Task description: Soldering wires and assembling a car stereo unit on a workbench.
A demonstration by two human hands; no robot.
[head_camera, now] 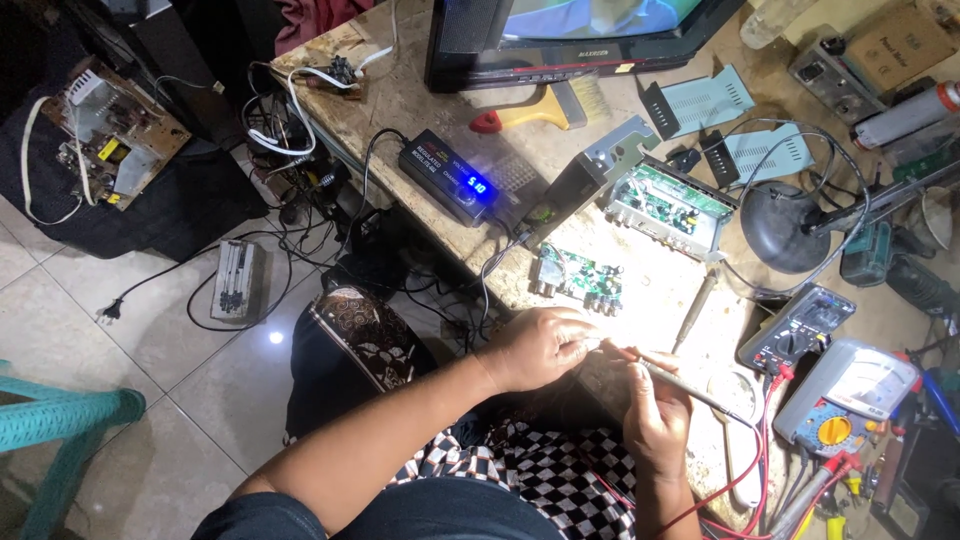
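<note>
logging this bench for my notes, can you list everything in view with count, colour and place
monitor: 1, black, bench top edge
brush: 1, yellow with red handle, below monitor
power supply: 1, black with blue digits, bench left
open chassis: 1, grey with green board, bench centre
small board: 1, green, above the hands
lamp: 1, black, bench right
multimeters: 2, one black, one grey with yellow dial, right
loose board: 1, brown, floor top left
chair: 1, teal, bottom left
left hand: 1, fingers pinching something small
right hand: 1, holding soldering iron
</note>
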